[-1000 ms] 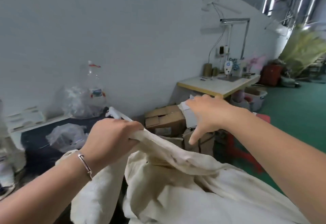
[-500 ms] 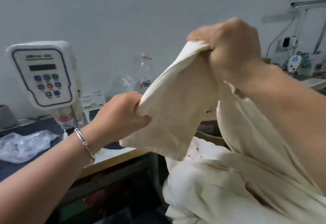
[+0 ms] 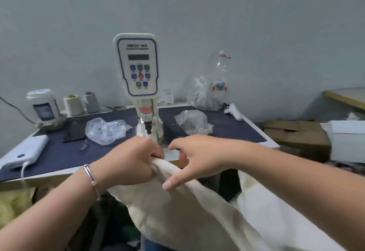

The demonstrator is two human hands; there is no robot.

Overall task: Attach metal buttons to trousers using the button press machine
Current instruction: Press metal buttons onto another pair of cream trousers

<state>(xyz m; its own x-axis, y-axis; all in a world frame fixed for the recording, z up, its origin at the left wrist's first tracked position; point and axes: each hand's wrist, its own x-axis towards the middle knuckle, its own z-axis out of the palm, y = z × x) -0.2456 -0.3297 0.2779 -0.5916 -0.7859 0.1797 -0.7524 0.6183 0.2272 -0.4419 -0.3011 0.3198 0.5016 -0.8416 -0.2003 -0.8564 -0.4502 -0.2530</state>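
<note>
The cream trousers hang from the table's front edge down toward me. My left hand grips their top edge in a fist, just in front of the button press machine. That machine is white with a keypad panel, and its plunger points down at the base. My right hand hovers right beside the left one, fingers spread and loosely bent, the thumb resting on the cloth. No metal button shows.
On the dark blue table lie two clear plastic bags, a white power bank, thread cones and a small white device. A plastic bottle stands at the back. Cardboard boxes sit to the right.
The view swung left to face the press machine. Both hands brought the trousers down from chest height to the table's front edge, and my right hand let go of the cloth.
</note>
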